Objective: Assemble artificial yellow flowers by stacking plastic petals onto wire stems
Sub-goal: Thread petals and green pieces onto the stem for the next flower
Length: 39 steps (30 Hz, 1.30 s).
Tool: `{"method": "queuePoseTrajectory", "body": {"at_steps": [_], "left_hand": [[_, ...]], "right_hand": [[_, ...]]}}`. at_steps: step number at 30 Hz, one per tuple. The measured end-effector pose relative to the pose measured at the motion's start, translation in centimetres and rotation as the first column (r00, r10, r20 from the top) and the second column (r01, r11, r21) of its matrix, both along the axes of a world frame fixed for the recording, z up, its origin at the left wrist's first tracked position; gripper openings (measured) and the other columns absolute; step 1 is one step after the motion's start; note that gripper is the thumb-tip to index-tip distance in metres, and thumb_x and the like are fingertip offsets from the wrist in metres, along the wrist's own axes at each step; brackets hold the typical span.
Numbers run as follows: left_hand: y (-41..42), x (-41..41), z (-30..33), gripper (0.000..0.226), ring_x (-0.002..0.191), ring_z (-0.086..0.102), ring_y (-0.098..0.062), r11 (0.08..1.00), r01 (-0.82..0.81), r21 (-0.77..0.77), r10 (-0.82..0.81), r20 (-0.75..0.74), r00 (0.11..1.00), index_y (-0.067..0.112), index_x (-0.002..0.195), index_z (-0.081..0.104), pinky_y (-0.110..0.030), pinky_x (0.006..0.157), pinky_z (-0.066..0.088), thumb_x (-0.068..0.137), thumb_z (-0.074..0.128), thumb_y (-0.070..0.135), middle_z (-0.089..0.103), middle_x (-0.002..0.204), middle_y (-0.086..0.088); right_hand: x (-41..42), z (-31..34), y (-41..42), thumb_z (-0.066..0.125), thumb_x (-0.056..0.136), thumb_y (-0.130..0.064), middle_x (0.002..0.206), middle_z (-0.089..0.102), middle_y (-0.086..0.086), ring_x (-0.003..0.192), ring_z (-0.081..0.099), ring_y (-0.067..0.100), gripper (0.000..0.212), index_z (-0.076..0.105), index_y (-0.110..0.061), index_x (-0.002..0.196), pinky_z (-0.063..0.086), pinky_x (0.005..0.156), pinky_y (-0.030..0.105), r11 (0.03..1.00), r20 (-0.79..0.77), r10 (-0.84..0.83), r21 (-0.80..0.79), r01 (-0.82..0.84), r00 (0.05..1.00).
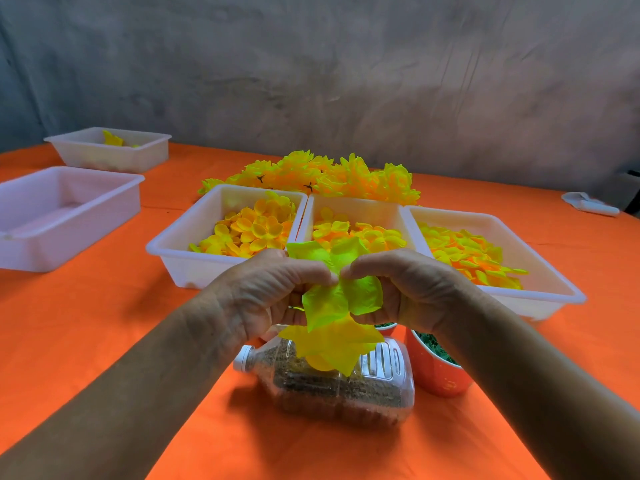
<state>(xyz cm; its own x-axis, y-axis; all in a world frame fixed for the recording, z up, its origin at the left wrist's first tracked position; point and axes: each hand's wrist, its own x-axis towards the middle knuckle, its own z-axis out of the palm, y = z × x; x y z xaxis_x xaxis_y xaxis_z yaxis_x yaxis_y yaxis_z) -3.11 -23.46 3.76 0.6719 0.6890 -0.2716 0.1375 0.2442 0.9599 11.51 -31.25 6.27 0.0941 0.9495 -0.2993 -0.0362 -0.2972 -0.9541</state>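
Note:
My left hand (273, 292) and my right hand (407, 289) meet at the middle of the view, fingertips pinched together on a cluster of yellow-green petals (341, 306). The petals spread above and hang below my fingers; any wire stem is hidden inside them. Just beyond my hands stand three white trays of loose yellow petals: a left one (180, 251), a middle one (356, 206) and a right one (554, 296). A heap of finished yellow flowers (322, 178) lies behind the trays.
A clear plastic jug (332, 386) with brown grains lies on its side under my hands. An orange cup (436, 375) with green bits stands at its right. An empty white tray (62, 216) and a further tray (110, 150) sit at left on the orange tablecloth (104, 323).

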Motion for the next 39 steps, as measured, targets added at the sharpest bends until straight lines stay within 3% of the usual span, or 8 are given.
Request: {"method": "queuePoseTrajectory", "body": {"at_steps": [7, 11, 18, 23, 27, 30, 33, 39], "left_hand": [[0.4, -0.3, -0.4, 0.006, 0.064, 0.067, -0.016, 0.999, 0.031, -0.012, -0.031, 0.006, 0.999, 0.009, 0.089, 0.064, -0.030, 0.068, 0.056, 0.083, 0.064, 0.010, 0.069, 0.075, -0.006], [0.4, -0.2, -0.2, 0.028, 0.062, 0.067, -0.018, 1.000, 0.012, -0.006, -0.012, 0.010, 1.000, 0.008, 0.090, 0.064, -0.031, 0.064, 0.057, 0.064, 0.072, 0.011, 0.069, 0.078, -0.009], [0.5, -0.2, -0.8, 0.016, 0.067, 0.067, -0.016, 0.998, 0.062, -0.031, -0.063, -0.012, 0.998, 0.008, 0.093, 0.064, -0.031, 0.071, 0.056, 0.078, 0.068, 0.013, 0.069, 0.083, -0.008], [-0.4, -0.3, -0.6, 0.041, 0.064, 0.069, -0.019, 1.000, 0.020, -0.001, -0.020, 0.024, 1.000, 0.007, 0.089, 0.066, -0.031, 0.063, 0.055, 0.049, 0.072, 0.018, 0.072, 0.078, -0.011], [-0.6, -0.5, 0.2, 0.044, 0.061, 0.059, -0.019, 0.998, -0.023, 0.052, 0.021, 0.036, 0.999, 0.012, 0.084, 0.067, -0.026, 0.051, 0.047, 0.045, 0.074, 0.029, 0.066, 0.079, -0.008], [-0.4, -0.6, 0.4, 0.035, 0.049, 0.056, -0.014, 0.990, -0.100, 0.097, 0.095, 0.048, 0.994, 0.015, 0.080, 0.066, -0.020, 0.041, 0.043, 0.049, 0.075, 0.030, 0.067, 0.067, 0.000], [-0.1, -0.6, 0.2, 0.012, 0.051, 0.056, -0.014, 0.980, -0.144, 0.134, 0.138, 0.049, 0.989, 0.015, 0.075, 0.067, -0.020, 0.039, 0.042, 0.068, 0.075, 0.012, 0.066, 0.062, 0.001], [-0.1, -0.8, -0.2, 0.015, 0.051, 0.059, -0.011, 0.977, -0.146, 0.156, 0.144, 0.019, 0.989, 0.014, 0.078, 0.063, -0.020, 0.040, 0.042, 0.072, 0.074, 0.005, 0.066, 0.061, 0.002]], "right_hand": [[0.0, -0.3, 0.3, 0.057, 0.084, -0.005, 0.064, 0.068, 0.002, 0.054, 0.065, 0.013, 0.008, 0.061, -0.011, 0.081, 0.053, 0.054, 0.024, 0.999, -0.009, 0.013, -0.030, -0.013, 1.000], [0.2, -0.1, 0.3, 0.057, 0.082, -0.004, 0.064, 0.067, 0.002, 0.054, 0.065, 0.013, 0.011, 0.061, -0.012, 0.077, 0.054, 0.056, 0.026, 1.000, -0.029, 0.018, -0.017, -0.019, 0.999], [0.1, -0.6, 0.4, 0.060, 0.081, -0.004, 0.067, 0.068, 0.005, 0.054, 0.066, 0.014, 0.006, 0.063, -0.009, 0.083, 0.055, 0.051, 0.026, 0.998, -0.012, -0.009, -0.058, 0.009, 1.000], [0.1, -0.6, 0.2, 0.059, 0.082, -0.003, 0.065, 0.069, 0.005, 0.053, 0.066, 0.015, 0.007, 0.061, -0.008, 0.086, 0.054, 0.049, 0.025, 0.997, -0.015, -0.005, -0.074, 0.004, 1.000], [0.3, -0.1, 0.1, 0.062, 0.081, -0.001, 0.063, 0.068, 0.005, 0.055, 0.065, 0.016, 0.008, 0.061, -0.008, 0.078, 0.055, 0.056, 0.029, 1.000, 0.071, -0.007, -0.024, 0.009, 0.997], [0.4, 0.4, 0.1, 0.067, 0.077, 0.001, 0.073, 0.067, 0.008, 0.061, 0.065, 0.017, 0.009, 0.064, -0.006, 0.083, 0.055, 0.057, 0.030, 1.000, 0.164, -0.004, 0.008, 0.003, 0.987], [0.6, 0.6, 0.1, 0.070, 0.075, 0.001, 0.069, 0.065, 0.006, 0.055, 0.064, 0.013, 0.015, 0.059, -0.009, 0.079, 0.053, 0.049, 0.025, 1.000, 0.215, -0.019, 0.023, 0.015, 0.976], [0.5, 0.3, 0.5, 0.070, 0.076, 0.000, 0.071, 0.063, 0.007, 0.064, 0.060, 0.017, 0.017, 0.060, -0.013, 0.073, 0.051, 0.056, 0.027, 0.999, 0.256, -0.038, 0.009, 0.037, 0.966]]}}
